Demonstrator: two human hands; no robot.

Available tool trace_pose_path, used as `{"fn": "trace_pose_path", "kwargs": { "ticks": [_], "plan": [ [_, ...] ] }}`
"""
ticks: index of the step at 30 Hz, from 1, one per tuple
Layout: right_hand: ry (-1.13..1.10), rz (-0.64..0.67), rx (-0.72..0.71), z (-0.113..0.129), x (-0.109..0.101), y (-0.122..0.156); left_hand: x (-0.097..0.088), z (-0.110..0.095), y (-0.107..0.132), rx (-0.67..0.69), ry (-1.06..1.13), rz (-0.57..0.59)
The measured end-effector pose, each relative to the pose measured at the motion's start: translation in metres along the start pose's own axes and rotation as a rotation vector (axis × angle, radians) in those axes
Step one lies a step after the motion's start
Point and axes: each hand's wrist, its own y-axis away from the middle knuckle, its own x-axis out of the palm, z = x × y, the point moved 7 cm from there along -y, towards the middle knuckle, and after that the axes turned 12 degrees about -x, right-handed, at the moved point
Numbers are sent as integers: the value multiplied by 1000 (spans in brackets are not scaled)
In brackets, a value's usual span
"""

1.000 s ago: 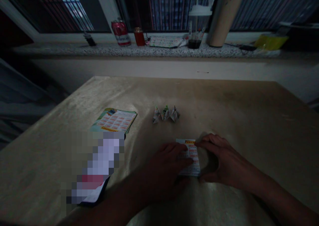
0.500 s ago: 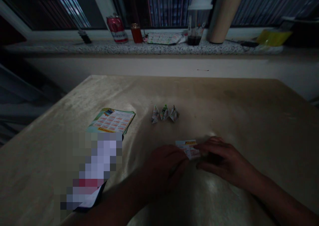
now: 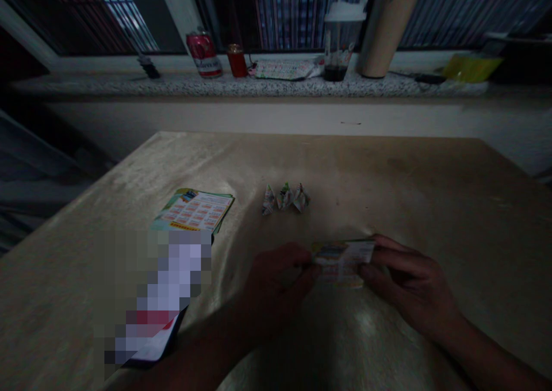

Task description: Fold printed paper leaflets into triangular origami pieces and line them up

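Dark bit, far L: we see a small dark item (image 3: 149, 67) on the speckled sill (image 3: 259, 87), too dim to ID.
Slab: below it on the table (image 3: 431, 201), a phone-like slab (image 3: 153, 345), mostly pixelated; dark edge + white part showing.
Stack: printed sheets (image 3: 194, 210), just beyond the slab, loosely squared, corners fanned at R.
Can: red/white can (image 3: 204, 57) upright on sill.
Jar: small red-orange jar (image 3: 237, 62), just R of can.
Our L hand: L hand (image 3: 276, 279) pinching L end of the held sheet, thumb + fingers close tog.
Folded trio: 3 pointed paper pieces (image 3: 284, 197) in a row, mid-table, beyond our hands.
Packet: pale patterned packet (image 3: 284, 69) flat on sill.
Cup: clear lidded cup (image 3: 338, 46) w/ straw, a little dark liquid at bottom.
Sheet: held sheet (image 3: 340, 260) btwn our hands, print facing us; can't tell if its lower edge touches table.
Tube: tan tube (image 3: 386, 34), leaning, R of cup.
Our R hand: R hand (image 3: 414, 282) gripping sheet's R end, thumb on near face, fingers around far side.
Yellow thing: yellow item (image 3: 472, 68) on sill, details unclear.
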Motion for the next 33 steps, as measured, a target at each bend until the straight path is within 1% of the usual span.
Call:
{"fn": "trace_pose_path", "kwargs": {
  "ticks": [2, 4, 6, 8, 9, 10, 12, 14, 17, 19, 21, 23, 25, 27, 30, 33],
  "plan": [
    [-101, -1, 113, -9, 4, 4, 10, 17, -1, -239, 155, 94],
    [-224, 13, 253, -21, 10, 10, 24, 28, 2, -421, 343, 224],
    [-340, 30, 369, -31, 15, 15, 34, 34, 4, -530, 490, 319],
    [-427, 54, 443, -36, 20, 18, 39, 38, 5, -590, 578, 351],
    [-452, 64, 451, -36, 22, 19, 39, 40, 4, -610, 614, 347],
    [-458, 62, 433, -34, 21, 19, 38, 42, 3, -631, 654, 338],
    [-384, 16, 320, -28, 14, 16, 35, 44, 1, -681, 751, 313],
    [-208, -24, 140, -16, 4, 12, 31, 44, 0, -725, 851, 304],
    [39, 15, -110, 2, 0, 7, 33, 38, 1, -771, 955, 373],
    [88, 41, -214, 10, 1, 4, 38, 32, 5, -788, 995, 440],
    [78, 20, -259, 15, 2, 2, 44, 27, 8, -798, 1009, 488],
    [57, -25, -255, 18, 0, 0, 48, 26, 11, -795, 973, 513],
    [46, -67, -226, 19, -1, 0, 48, 26, 11, -744, 893, 543],
    [47, -75, -197, 19, -2, -1, 41, 25, 7, -647, 779, 504],
    [39, -38, -170, 19, -1, -2, 23, 19, -1, -472, 633, 381],
    [-21, 29, -169, 18, 5, -3, 15, 11, -2, -377, 460, 322]
  ]
}}
